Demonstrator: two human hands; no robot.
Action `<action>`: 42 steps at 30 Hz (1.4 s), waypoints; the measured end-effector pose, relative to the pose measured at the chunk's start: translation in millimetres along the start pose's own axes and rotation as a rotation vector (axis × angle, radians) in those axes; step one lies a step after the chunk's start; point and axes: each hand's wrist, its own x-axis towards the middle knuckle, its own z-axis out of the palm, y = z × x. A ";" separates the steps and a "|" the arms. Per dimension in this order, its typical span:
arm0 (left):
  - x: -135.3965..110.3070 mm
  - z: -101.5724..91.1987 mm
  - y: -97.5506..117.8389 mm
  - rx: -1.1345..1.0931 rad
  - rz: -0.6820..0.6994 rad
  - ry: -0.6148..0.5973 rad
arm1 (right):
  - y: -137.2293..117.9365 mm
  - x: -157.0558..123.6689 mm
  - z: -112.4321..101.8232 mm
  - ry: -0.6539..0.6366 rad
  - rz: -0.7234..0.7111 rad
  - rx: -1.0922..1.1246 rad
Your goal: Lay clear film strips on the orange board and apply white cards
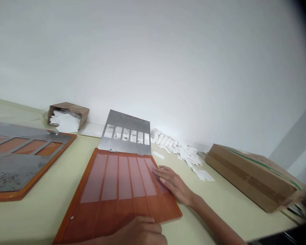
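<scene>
Lying flat on the orange wooden board point(132, 212), right hand point(174, 185) with fingers point(163, 175) spread open, holding nothing; left hand point(139, 232) resting at the board's near edge, hold hard to tell; steel plate point(124, 119) hinged on past the far edge

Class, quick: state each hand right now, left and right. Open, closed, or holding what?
Left hand: cut off by the frame, resting on the orange board; grip cannot be told.
Right hand: open, flat on the pale strips, holding nothing.
</scene>
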 end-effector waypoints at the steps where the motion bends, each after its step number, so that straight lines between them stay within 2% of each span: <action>1: 0.3 2.5 -1.6 -0.007 0.006 -0.019 | 1.5 -4.3 5.1 0.006 0.034 0.016; 4: 0.4 6.7 -5.9 0.020 0.068 -0.115 | 3.8 -9.9 14.3 0.035 0.096 0.014; 7: -0.6 0.0 -3.2 0.017 0.074 -0.172 | 0.2 -10.7 14.1 0.075 0.080 -0.046; 11: -0.6 -13.2 4.5 -0.033 0.015 -0.181 | -7.6 -10.6 8.8 0.084 0.054 -0.113; 19: 2.8 -19.9 8.3 -0.029 0.000 -0.207 | -10.9 -9.9 8.0 0.041 0.060 -0.105; 26: 12.1 -41.9 13.7 -0.058 -0.039 -0.199 | -11.2 -10.6 7.2 0.049 0.067 -0.138; 29: 12.6 -41.8 15.1 -0.056 -0.028 -0.211 | -10.8 -10.1 7.5 0.065 0.089 -0.177; 34: 12.3 -37.3 15.3 -0.073 -0.050 -0.217 | -7.6 -9.3 8.5 -0.005 0.135 -0.153; 42: 17.0 -43.6 14.5 -0.062 -0.022 -0.250 | -3.4 -10.0 10.1 -0.010 0.152 -0.114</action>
